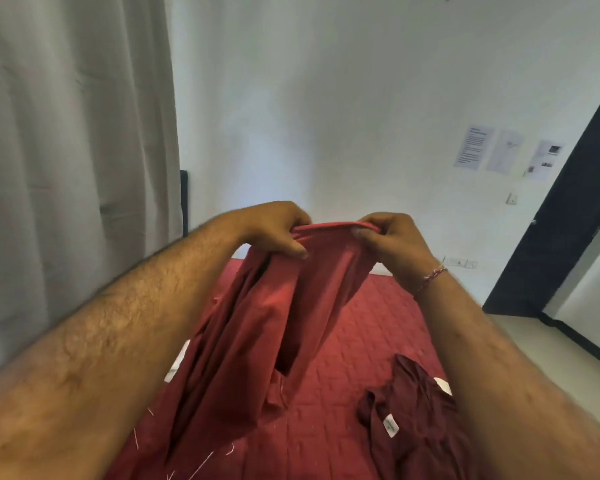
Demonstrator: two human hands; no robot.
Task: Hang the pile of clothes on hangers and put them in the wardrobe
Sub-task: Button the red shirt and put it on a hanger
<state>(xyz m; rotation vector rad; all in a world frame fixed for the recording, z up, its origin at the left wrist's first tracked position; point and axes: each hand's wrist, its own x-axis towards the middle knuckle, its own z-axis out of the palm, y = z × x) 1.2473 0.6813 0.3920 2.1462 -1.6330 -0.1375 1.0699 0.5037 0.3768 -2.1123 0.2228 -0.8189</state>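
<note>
A red garment (257,323) hangs in the air over the bed, held up by its top hem. My left hand (274,230) pinches the hem on the left and my right hand (392,240) pinches it on the right, a short span of hem stretched between them. The cloth drapes down toward me in folds. A darker maroon garment (416,417) with a white label lies crumpled on the bed at the lower right, partly under my right forearm. No hanger or wardrobe shows in this view.
The bed has a red quilted cover (371,327). A grey curtain (73,150) hangs on the left. White wall with taped papers (471,147) stands ahead. A dark door frame (561,216) opens at the right, with pale floor beside it.
</note>
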